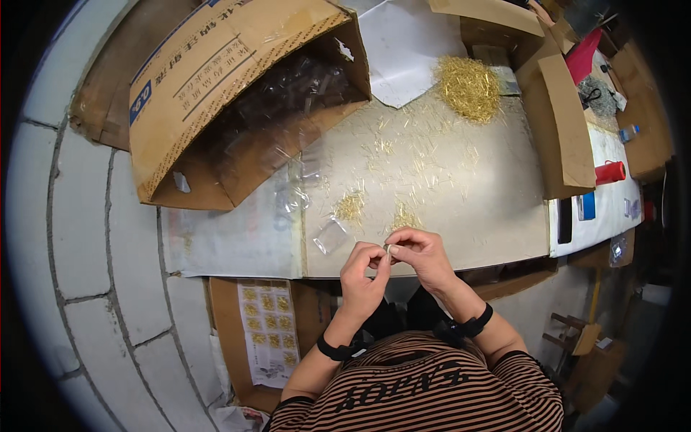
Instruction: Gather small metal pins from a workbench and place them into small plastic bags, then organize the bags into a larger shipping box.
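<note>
My left hand (364,279) and my right hand (425,261) meet at the table's near edge, fingertips pinched together. Between them is something tiny that I cannot make out. Just beyond the fingers lies a small heap of thin gold-coloured pins (405,217), with a second small pile of pins (350,207) to its left. A clear plastic box (331,237) rests left of my hands, near the edge. More pins are scattered over the table (497,216), and a big mound of gold pins (469,91) sits at the back.
A large cardboard box (216,79) lies tipped at the left, full of clear plastic boxes (281,101). Cardboard walls (561,129) edge the right side. A red cylinder (610,172) stands farther right. Below left, a carton holds a sheet with several packs of pins (270,321).
</note>
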Demonstrator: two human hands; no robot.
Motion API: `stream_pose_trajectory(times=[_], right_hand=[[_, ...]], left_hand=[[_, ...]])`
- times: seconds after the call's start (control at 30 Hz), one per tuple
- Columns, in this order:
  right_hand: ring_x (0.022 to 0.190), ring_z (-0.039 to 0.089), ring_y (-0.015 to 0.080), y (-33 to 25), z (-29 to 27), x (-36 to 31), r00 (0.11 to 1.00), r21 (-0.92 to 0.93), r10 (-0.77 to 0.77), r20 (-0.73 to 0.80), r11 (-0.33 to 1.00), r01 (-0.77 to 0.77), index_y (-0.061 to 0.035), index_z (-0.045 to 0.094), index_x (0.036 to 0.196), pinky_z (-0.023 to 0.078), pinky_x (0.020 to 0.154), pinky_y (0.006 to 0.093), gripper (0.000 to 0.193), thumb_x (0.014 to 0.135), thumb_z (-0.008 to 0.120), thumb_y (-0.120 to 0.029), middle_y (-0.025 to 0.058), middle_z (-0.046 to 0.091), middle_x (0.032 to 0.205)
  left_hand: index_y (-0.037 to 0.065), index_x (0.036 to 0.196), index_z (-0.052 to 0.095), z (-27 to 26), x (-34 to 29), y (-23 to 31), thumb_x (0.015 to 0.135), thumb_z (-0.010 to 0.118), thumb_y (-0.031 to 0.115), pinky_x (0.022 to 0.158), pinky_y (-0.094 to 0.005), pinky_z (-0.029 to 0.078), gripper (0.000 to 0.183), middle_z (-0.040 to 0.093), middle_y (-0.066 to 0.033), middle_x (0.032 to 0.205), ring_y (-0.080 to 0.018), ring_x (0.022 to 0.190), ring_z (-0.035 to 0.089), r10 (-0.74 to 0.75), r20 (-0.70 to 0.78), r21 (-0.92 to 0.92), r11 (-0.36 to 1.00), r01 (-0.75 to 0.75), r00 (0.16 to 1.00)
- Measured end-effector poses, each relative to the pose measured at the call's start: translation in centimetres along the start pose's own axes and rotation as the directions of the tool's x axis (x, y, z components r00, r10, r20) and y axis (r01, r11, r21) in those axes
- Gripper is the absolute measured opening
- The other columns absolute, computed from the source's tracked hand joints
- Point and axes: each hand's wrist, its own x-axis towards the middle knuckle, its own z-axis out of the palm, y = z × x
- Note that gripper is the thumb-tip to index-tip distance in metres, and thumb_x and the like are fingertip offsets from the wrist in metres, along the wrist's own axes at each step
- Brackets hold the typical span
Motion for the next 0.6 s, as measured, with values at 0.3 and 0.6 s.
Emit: stream_pose_trajectory(times=[0.3, 0.6], right_hand=[[0.082, 0.06, 0.0098, -3.3, -0.9, -1.3, 0.971, -0.319, -0.231, 0.064, 0.917, 0.239, 0.0028, 0.059, 0.089, 0.051, 0.074, 0.0236, 0.01, 0.081, 0.063, 0.004, 0.0054, 0.062, 0.088], [0.077, 0.056, 0.008, -5.1, -1.2, -0.1, 0.963, 0.126, -0.246, 0.112, 0.965, 0.232, 0.0024, 0.057, 0.092, 0.049, 0.071, 0.0235, 0.011, 0.082, 0.061, 0.006, 0.0056, 0.061, 0.087]], left_hand=[[-0.001, 0.08, 0.059, 2.1, 0.7, 2.8, 0.064, 0.067, -0.011, 0.048, -0.0294, 0.046, 0.02, 0.057, -0.0097, 0.073, -0.0229, 0.057, 0.057, 0.52, 0.08, 0.54, 0.695, -0.475, 0.85], [-0.001, 0.082, 0.059, 3.8, 2.0, 5.4, 0.064, 0.066, -0.011, 0.044, -0.0275, 0.045, 0.021, 0.059, -0.0102, 0.073, -0.0194, 0.051, 0.056, 0.557, 0.062, 0.53, 0.685, -0.5, 0.828]])
